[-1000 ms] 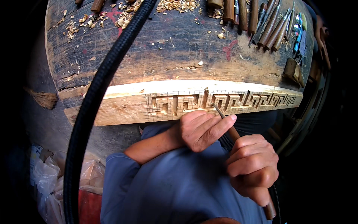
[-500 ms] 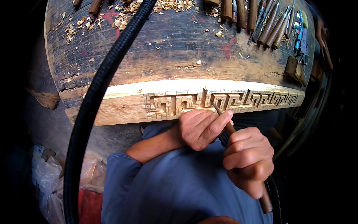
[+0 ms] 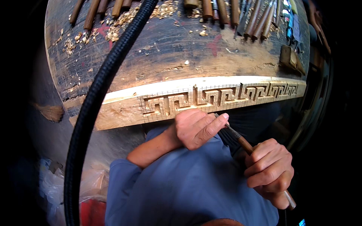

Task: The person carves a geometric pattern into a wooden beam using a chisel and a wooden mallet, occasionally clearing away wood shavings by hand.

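A wooden board (image 3: 113, 113) lies along the near edge of the workbench, its front face carved with an angular key pattern over a pencilled grid. My right hand (image 3: 269, 169) is wrapped round the brown wooden handle of a carving chisel (image 3: 244, 144), whose butt end sticks out below the fist. My left hand (image 3: 198, 128) rests against the board's lower edge, its fingers closed about the front of the chisel blade. The blade slants up to the left, and its tip lies by the left fingers, partly hidden at the board's lower edge.
On the workbench (image 3: 151, 56) lie wood shavings (image 3: 166, 11) and several wooden-handled chisels (image 3: 254, 22). A wooden block (image 3: 288, 56) sits at the right edge. A thick black cable (image 3: 96, 86) crosses the left side. Plastic bags (image 3: 52, 184) and a broom head (image 3: 51, 112) are at the left.
My right hand has moved right and down, drawing the chisel back. Its tip has left the carved pattern for the board's lower edge. The view has shifted slightly.
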The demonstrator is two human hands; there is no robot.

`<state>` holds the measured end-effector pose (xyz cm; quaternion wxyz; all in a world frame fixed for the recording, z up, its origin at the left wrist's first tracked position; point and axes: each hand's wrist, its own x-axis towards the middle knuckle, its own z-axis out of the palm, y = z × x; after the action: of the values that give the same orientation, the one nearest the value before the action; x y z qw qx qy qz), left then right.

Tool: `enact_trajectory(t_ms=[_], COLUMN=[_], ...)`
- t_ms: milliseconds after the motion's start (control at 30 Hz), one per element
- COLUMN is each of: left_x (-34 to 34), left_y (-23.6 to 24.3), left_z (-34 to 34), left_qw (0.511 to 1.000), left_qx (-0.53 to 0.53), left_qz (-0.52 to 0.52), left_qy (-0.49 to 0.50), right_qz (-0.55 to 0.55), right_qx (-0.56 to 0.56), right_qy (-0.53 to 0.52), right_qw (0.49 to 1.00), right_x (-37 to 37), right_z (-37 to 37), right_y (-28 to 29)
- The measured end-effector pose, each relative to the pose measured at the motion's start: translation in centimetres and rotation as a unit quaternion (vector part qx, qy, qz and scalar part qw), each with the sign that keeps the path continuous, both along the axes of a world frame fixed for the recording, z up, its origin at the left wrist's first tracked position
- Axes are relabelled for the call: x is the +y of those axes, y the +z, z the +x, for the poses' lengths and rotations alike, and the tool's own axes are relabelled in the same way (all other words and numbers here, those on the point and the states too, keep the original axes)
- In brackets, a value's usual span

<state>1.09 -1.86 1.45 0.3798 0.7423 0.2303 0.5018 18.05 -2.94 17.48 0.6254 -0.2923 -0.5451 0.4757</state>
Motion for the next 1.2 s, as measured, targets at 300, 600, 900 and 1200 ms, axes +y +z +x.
enact_trajectory(t_ms=[300, 600, 900, 1200], left_x=[0.6, 0.3, 0.9, 1.2], left_y=[0.9, 2.1, 3.9, 2.8], left_z=[1.1, 2.2, 5.8, 7.1], left_qw=[0.998, 0.992, 0.977, 0.952], left_qx=[0.041, 0.097, 0.133, 0.294], left_qz=[0.033, 0.066, 0.159, 0.068], left_qy=[0.044, 0.054, 0.038, 0.061], right_qz=[0.112, 0.081, -0.077, 0.116], right_qx=[-0.169, -0.299, -0.227, -0.35], right_qy=[-0.161, -0.465, -0.49, -0.348], right_qw=[0.966, 0.83, 0.838, 0.862], right_x=[-3.2, -6.0, 3.7, 18.9], right_z=[3.4, 9.6, 16.3, 13.4], right_y=[2.1, -3.0, -1.9, -2.3])
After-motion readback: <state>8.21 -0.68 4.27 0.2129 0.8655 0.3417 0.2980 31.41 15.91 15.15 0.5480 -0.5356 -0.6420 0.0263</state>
